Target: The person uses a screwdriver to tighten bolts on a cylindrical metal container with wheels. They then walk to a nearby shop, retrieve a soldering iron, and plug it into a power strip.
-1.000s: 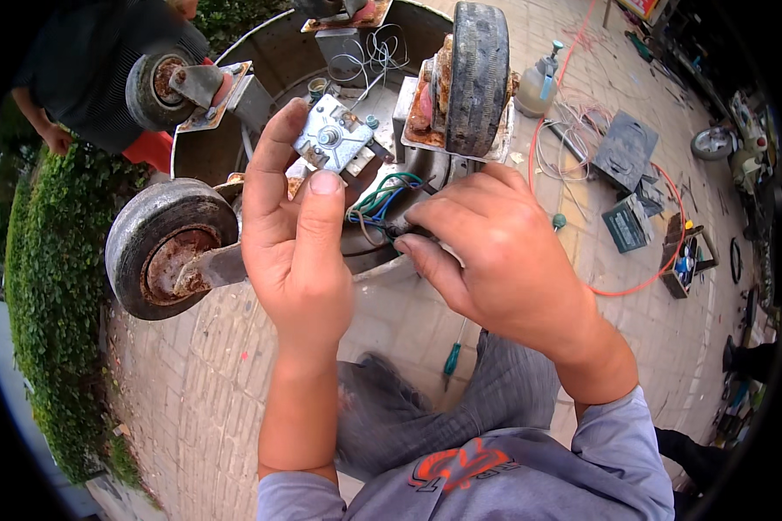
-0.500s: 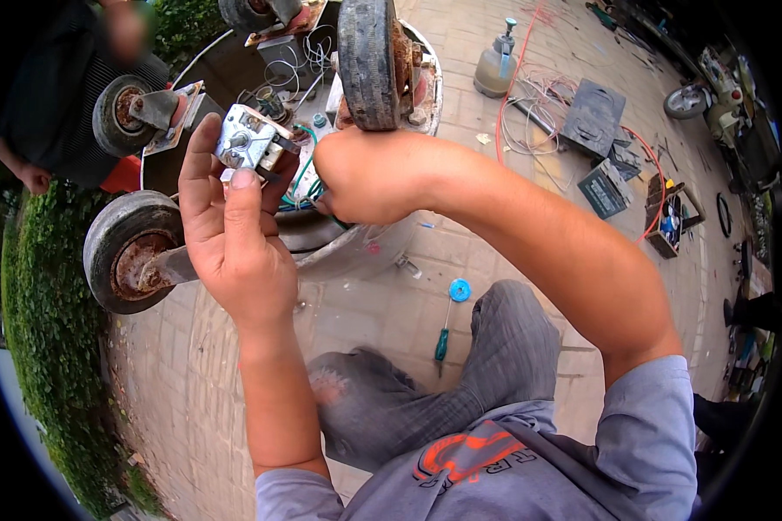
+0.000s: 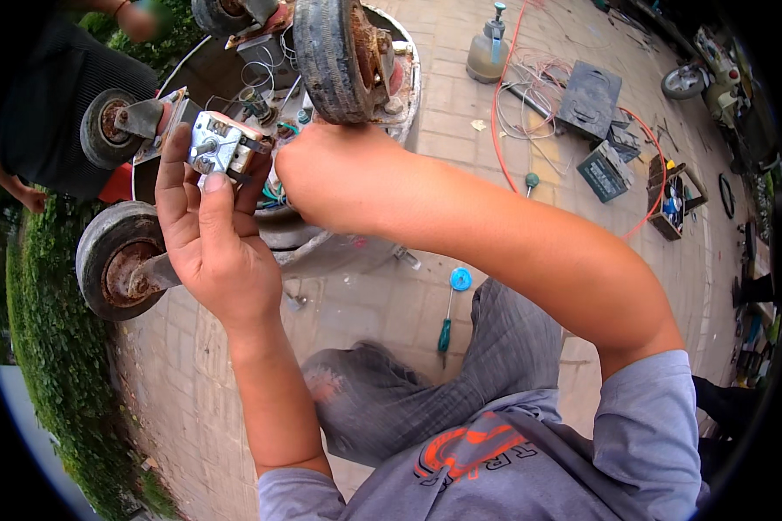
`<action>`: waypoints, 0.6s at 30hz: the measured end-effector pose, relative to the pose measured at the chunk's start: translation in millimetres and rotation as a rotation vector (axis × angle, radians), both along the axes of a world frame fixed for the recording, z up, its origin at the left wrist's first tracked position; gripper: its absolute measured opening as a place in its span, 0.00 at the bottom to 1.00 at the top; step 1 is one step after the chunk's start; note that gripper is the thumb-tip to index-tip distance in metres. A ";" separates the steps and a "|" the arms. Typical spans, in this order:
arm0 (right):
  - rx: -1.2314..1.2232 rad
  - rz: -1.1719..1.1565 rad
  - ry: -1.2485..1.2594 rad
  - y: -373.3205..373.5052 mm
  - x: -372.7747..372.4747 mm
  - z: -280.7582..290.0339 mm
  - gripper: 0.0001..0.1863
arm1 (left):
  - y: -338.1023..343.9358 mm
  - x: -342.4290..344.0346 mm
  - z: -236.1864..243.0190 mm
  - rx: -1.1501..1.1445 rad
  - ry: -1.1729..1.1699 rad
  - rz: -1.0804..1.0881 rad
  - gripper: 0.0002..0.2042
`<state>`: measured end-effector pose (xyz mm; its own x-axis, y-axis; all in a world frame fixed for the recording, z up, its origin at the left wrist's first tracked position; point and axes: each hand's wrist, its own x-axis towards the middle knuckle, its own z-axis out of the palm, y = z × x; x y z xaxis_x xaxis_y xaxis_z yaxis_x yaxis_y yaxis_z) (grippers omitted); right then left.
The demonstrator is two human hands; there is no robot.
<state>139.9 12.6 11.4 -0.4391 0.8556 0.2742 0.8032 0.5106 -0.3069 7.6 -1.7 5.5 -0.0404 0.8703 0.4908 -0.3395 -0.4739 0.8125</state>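
My left hand point(image 3: 226, 260) holds up a small metal-plated rotary control point(image 3: 218, 148) with a short shaft, pinched between thumb and fingers. My right hand point(image 3: 321, 174) is closed beside it, its back toward me and its fingertips hidden. Green wires point(image 3: 275, 194) show just below that fist; whether the fingers grip one I cannot make out. Both hands are over the rim of a large round metal drum-like body point(image 3: 317, 252). Just above my right wrist stands a worn caster wheel point(image 3: 328, 65) with a rusty hub.
More casters, including a near-left wheel point(image 3: 120, 260), surround the drum. A screwdriver point(image 3: 444, 335) and blue tape roll point(image 3: 460, 279) lie by my knees. Rightward are a sprayer bottle point(image 3: 487, 54), a red hose point(image 3: 495, 113), a battery point(image 3: 603, 178) and a wooden toolbox point(image 3: 666, 221). A person stands left.
The drum, rotary control and both hands sit a little farther left in the picture. My grip on the control looks the same. The other person's raised hand has shifted.
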 end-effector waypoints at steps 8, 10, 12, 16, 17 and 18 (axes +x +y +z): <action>-0.077 0.024 0.055 -1.4 7.8 1.7 0.11 | -0.1 4.2 0.3 0.044 0.076 0.029 0.20; -0.042 0.046 0.066 -1.3 9.9 -1.0 0.12 | 0.1 5.4 -0.5 0.043 0.105 0.040 0.20; -0.042 0.031 0.109 -2.0 9.9 -2.8 0.12 | 0.1 6.4 -1.6 0.037 0.128 0.052 0.20; -0.145 0.018 0.150 -3.7 7.0 1.9 0.13 | -0.1 4.9 -0.8 0.025 0.146 0.059 0.20; -0.120 0.009 0.154 -3.4 6.0 0.1 0.13 | -1.2 3.8 -0.4 0.025 0.147 0.059 0.20; -0.091 0.006 0.152 -2.6 6.0 -2.9 0.13 | -1.4 3.0 0.6 0.028 0.152 0.055 0.20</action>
